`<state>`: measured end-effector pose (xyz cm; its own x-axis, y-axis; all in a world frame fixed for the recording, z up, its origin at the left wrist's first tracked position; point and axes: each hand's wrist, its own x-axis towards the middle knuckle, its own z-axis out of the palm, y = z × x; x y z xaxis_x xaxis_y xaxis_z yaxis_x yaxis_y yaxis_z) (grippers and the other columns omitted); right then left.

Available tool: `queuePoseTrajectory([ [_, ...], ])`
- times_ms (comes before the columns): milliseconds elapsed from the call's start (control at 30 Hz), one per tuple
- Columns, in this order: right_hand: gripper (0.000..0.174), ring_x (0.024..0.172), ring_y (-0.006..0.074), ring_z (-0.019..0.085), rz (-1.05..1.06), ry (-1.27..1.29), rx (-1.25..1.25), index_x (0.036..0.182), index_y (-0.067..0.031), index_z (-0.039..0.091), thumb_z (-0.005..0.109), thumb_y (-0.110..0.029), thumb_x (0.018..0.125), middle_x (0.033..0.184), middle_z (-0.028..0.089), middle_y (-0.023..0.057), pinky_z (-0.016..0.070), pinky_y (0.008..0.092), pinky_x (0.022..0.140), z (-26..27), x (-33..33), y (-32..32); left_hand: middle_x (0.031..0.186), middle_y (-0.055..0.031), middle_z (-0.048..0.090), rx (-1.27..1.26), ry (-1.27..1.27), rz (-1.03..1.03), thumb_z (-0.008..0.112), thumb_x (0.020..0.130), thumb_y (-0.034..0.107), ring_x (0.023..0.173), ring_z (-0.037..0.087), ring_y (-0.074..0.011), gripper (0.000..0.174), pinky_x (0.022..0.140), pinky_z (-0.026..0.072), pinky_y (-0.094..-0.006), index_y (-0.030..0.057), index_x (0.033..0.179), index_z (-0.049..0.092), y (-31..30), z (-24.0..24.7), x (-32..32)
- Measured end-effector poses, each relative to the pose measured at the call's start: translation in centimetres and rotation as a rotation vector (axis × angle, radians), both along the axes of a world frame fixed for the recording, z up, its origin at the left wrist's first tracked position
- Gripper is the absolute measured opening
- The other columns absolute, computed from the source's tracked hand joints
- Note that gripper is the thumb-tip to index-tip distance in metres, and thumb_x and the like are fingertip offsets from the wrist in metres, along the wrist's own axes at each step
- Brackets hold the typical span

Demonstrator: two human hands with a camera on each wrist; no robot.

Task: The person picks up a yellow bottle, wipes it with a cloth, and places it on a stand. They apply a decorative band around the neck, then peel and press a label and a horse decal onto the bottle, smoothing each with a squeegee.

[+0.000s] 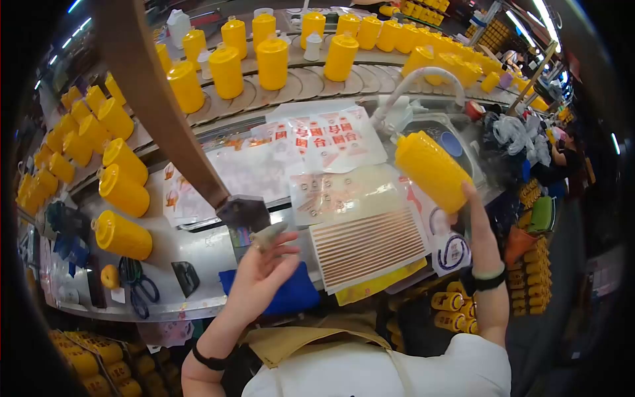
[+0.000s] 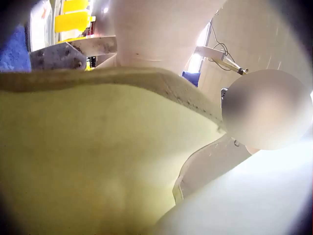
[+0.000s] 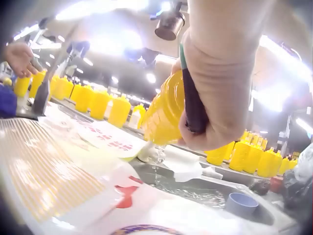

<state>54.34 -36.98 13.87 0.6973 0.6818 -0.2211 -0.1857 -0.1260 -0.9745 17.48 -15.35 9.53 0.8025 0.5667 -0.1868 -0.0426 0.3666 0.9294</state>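
My right hand (image 1: 471, 198) grips a yellow bottle (image 1: 431, 171) near its base, tilted with its neck toward the far left, over the metal sink (image 1: 477, 159). In the right wrist view, water (image 3: 157, 155) runs from the lowered mouth of the bottle toward the sink. My left hand (image 1: 264, 268) is raised beside a dark metal bracket (image 1: 245, 213), its fingers loosely bent. A greyish covering (image 1: 270, 234) shows on one of its fingers. The left wrist view shows mostly the apron (image 2: 88, 156), with this hand out of sight.
Yellow bottles line the curved conveyor (image 1: 357, 74) behind the bench. Striped sheets (image 1: 370, 248) and red-printed sheets (image 1: 337, 139) lie before me. A faucet (image 1: 426, 73) arches over the sink, where a blue cup (image 1: 451, 143) sits. Scissors (image 1: 140, 291) and more bottles (image 1: 124, 235) stand left.
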Motion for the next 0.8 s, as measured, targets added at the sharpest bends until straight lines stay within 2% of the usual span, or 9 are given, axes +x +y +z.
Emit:
queuePoseTrajectory([
  [133,0.062,0.061,0.0153,0.053,0.122,0.323,0.175,0.142,-0.0101,0.051,0.052,-0.056,0.101,0.105,0.068,0.0092,0.0406,0.0275,0.05,-3.0,-9.1,1.1,0.156,-0.0133,0.041,0.089,0.029,-0.113,0.074,0.094,0.008,0.141,0.045,-0.0262,0.079,0.115,0.0401,-0.0419,0.0066,0.158,0.026,-1.1,-0.3,2.2],
  [167,0.064,0.063,0.0156,0.053,0.169,0.386,0.205,0.143,-0.0112,0.05,0.052,-0.058,0.1,0.108,0.068,0.0091,0.0405,0.0277,0.05,-3.3,-11.6,1.9,0.155,-0.0197,0.041,0.089,-0.026,-0.067,0.082,0.089,0.02,0.143,0.044,-0.0302,0.093,0.116,0.0416,-0.0432,0.0023,0.158,0.023,-1.4,-1.1,2.6],
  [267,0.073,0.066,0.0162,0.054,0.197,0.691,0.261,0.146,-0.0097,0.047,0.053,-0.064,0.097,0.111,0.067,0.0112,0.0412,0.0277,0.05,-4.9,-17.5,4.2,0.151,-0.018,0.045,-0.022,-0.262,0.148,0.084,0.087,0.016,0.139,0.048,-0.0294,0.094,0.114,0.0434,-0.0436,0.0051,0.157,0.023,-2.3,-2.8,2.6],
  [333,0.066,0.076,0.0155,0.057,0.48,0.748,0.212,0.142,-0.0084,0.048,0.053,-0.056,0.097,0.113,0.066,0.0126,0.0446,0.0295,0.053,-5.0,-20.1,5.4,0.145,-0.0147,0.05,-0.074,-0.33,0.298,0.082,0.086,0.01,0.134,0.053,-0.0273,0.087,0.111,0.0454,-0.0438,0.0067,0.153,0.028,-2.4,-3.2,1.3],
  [467,0.069,0.084,0.0164,0.059,0.703,0.361,-0.028,0.151,-0.0077,0.04,0.063,-0.044,0.097,0.124,0.064,0.0127,0.0465,0.0251,0.068,-6.8,-21.0,7.4,0.136,-0.0123,0.056,-0.138,-0.362,0.499,0.073,0.091,0.007,0.124,0.06,-0.0248,0.069,0.104,0.0505,-0.0414,0.006,0.147,0.033,-1.0,-2.7,-1.7],
  [533,0.079,0.095,0.0194,0.061,0.655,-0.162,-0.049,0.156,-0.0069,0.034,0.073,-0.032,0.093,0.128,0.062,0.0144,0.0485,0.0259,0.081,-5.0,-21.4,8.7,0.133,-0.0129,0.058,-0.084,-0.118,0.503,0.07,0.095,0.01,0.118,0.063,-0.0237,0.059,0.099,0.0535,-0.0385,0.0057,0.143,0.036,-0.6,-2.0,-2.8],
  [633,0.091,0.107,0.0235,0.063,0.785,-0.262,0.005,0.161,-0.0052,0.028,0.079,-0.027,0.089,0.134,0.061,0.018,0.0498,0.0316,0.092,-3.1,-23.8,10.6,0.129,-0.0134,0.06,-0.02,-0.053,0.511,0.069,0.097,0.01,0.114,0.064,-0.0217,0.052,0.096,0.0551,-0.036,0.0045,0.139,0.038,-0.8,-3.0,-2.8],
  [667,0.092,0.12,0.0275,0.061,0.769,-0.378,0.007,0.161,-0.0012,0.025,0.077,-0.03,0.091,0.14,0.059,0.0218,0.0471,0.0358,0.102,-3.0,-24.3,11.0,0.128,-0.0134,0.06,-0.005,-0.028,0.502,0.068,0.099,0.015,0.113,0.064,-0.0203,0.049,0.095,0.0551,-0.0354,0.0028,0.136,0.039,-0.6,-2.9,-2.8],
  [800,0.088,0.127,0.0279,0.059,0.734,-0.298,-0.05,0.16,0.0024,0.028,0.075,-0.029,0.093,0.144,0.057,0.0234,0.0454,0.0352,0.106,-4.2,-25.0,11.7,0.127,-0.0127,0.061,-0.164,0.013,0.437,0.067,0.101,0.02,0.112,0.063,-0.0183,0.047,0.094,0.0548,-0.0342,0.0013,0.136,0.04,0.8,-2.5,-3.1],
])
